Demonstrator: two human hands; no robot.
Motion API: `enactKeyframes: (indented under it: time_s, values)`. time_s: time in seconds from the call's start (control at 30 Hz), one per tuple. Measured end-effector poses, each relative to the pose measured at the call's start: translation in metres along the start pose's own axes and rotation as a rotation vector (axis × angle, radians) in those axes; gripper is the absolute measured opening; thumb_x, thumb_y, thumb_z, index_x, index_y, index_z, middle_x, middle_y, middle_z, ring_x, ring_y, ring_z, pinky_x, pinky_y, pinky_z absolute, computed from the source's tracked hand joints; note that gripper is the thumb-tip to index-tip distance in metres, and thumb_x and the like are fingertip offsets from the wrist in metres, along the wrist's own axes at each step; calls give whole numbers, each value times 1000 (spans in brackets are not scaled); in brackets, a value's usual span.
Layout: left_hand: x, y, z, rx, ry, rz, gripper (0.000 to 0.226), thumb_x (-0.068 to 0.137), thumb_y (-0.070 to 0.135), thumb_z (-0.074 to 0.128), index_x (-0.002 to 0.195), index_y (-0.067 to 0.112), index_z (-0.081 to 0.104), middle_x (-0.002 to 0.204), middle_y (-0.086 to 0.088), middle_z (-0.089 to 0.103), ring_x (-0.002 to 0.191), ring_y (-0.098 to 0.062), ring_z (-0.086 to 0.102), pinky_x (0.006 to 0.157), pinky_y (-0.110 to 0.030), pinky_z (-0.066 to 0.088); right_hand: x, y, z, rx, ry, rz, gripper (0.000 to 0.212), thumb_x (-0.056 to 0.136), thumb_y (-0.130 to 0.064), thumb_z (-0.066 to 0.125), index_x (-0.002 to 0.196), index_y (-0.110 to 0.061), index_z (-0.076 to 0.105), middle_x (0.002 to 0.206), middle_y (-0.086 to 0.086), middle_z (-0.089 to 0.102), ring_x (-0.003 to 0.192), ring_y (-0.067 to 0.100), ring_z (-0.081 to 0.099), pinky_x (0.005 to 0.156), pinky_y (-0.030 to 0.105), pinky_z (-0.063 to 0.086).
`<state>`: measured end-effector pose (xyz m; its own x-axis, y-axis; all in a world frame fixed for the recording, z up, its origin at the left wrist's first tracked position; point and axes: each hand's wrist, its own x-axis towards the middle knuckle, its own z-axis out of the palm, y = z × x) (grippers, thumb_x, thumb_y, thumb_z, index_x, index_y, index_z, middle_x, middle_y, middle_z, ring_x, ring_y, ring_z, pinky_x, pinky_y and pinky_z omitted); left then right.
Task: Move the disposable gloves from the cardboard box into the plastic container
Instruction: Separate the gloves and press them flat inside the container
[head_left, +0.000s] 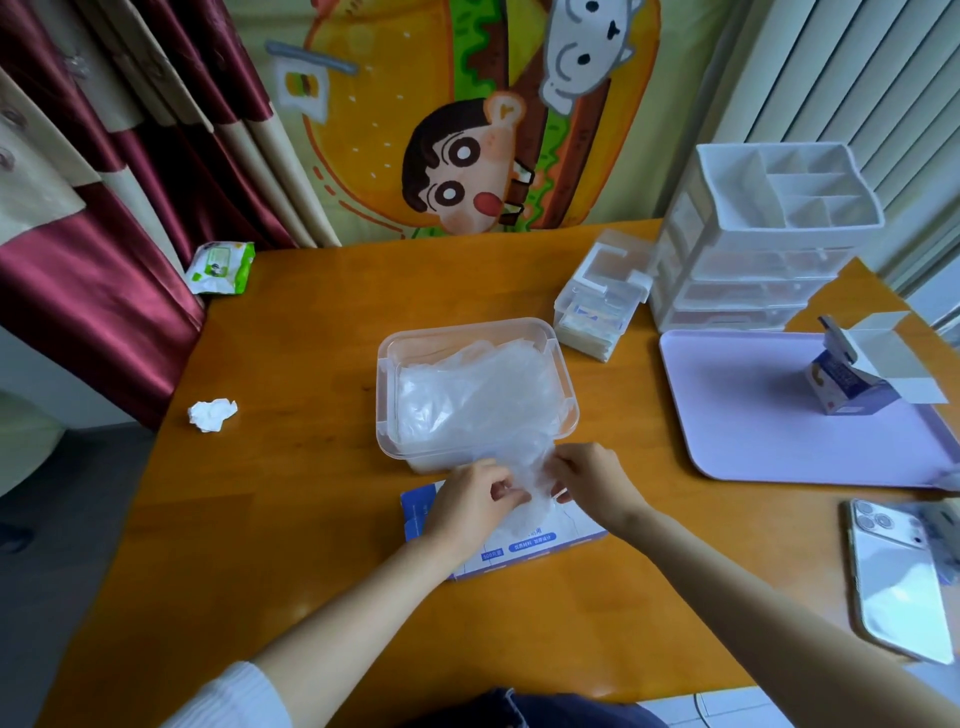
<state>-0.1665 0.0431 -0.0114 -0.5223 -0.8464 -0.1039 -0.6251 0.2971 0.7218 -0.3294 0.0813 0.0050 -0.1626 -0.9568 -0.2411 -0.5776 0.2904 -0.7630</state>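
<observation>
A clear plastic container (387, 384) stands mid-table, filled with a heap of thin translucent disposable gloves (467, 400). Some of the gloves spill over its near rim toward a flat blue-and-white cardboard box (519, 551) lying just in front of it. My left hand (465, 506) and my right hand (589, 480) are side by side above the box, both pinching the bunch of gloves (524, 480) that hangs between the box and the container. Most of the box's top is hidden under my hands and the gloves.
A lilac tray (753, 415) on the right carries a small opened carton (857, 374). Behind it are a white drawer organiser (753, 249) and a small clear box (602, 306). A phone (898, 582) lies near right. A crumpled tissue (212, 414) and a wipes pack (221, 267) sit left.
</observation>
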Motion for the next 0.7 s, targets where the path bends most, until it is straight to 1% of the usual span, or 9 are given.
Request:
enactKeyframes:
  time_s: [0.1,0.23,0.3,0.37,0.47,0.5,0.6,0.63,0.7]
  values:
    - [-4,-9,0,103,-27,87,18,86,26,70,84,7,68,92,3,59,87,-12,57,75,-20,48,2,5,-5,48,76,53,29,96,-4,41,80,1,64,77,7,68,65,12,66,58,20,56]
    - [-9,-22,1,398,-154,217,22,94,31,57,101,12,67,116,5,54,111,-11,47,92,-20,37,1,7,-16,90,177,58,30,99,-4,38,81,-3,62,75,3,65,64,10,64,56,21,56]
    - [-11,-25,2,510,-262,256,31,99,32,46,118,14,63,128,4,53,120,-13,43,102,-25,31,3,11,-21,89,222,52,31,99,-5,37,83,-2,64,77,5,67,66,13,65,59,28,58]
    - [-11,-25,3,619,-335,282,40,102,37,36,128,15,56,137,4,48,125,-14,39,108,-30,25,4,12,-27,95,281,33,30,100,-10,38,86,-5,63,79,3,68,70,18,66,61,35,58]
    - [-8,-26,1,791,-388,286,50,101,45,31,138,14,47,144,1,41,130,-20,34,111,-36,22,6,4,-39,133,375,-11,26,102,-16,35,90,-13,59,79,-4,65,71,15,64,58,27,56]
    - [-7,-26,1,833,-412,278,53,101,46,32,140,13,43,145,-1,40,132,-21,33,112,-37,22,7,0,-45,142,413,-27,25,102,-17,35,93,-14,58,79,-5,64,71,14,63,58,27,56]
    - [-5,-22,-1,864,-497,231,57,100,44,35,146,11,32,146,-5,38,132,-25,32,111,-39,23,12,-12,-61,152,533,-51,25,103,-21,33,96,-15,56,77,-5,62,69,15,62,62,37,57]
    - [-3,-20,-2,857,-527,217,55,99,43,36,145,11,33,145,-7,39,131,-25,33,110,-40,24,14,-16,-67,156,562,-60,25,103,-22,33,96,-15,57,77,-4,62,69,15,62,63,38,56]
    - [0,-9,-11,825,-563,189,45,99,39,37,135,12,44,137,-8,45,126,-27,39,106,-40,29,15,-24,-75,151,562,-95,26,103,-21,33,94,-13,57,77,-2,62,71,18,61,64,39,56]
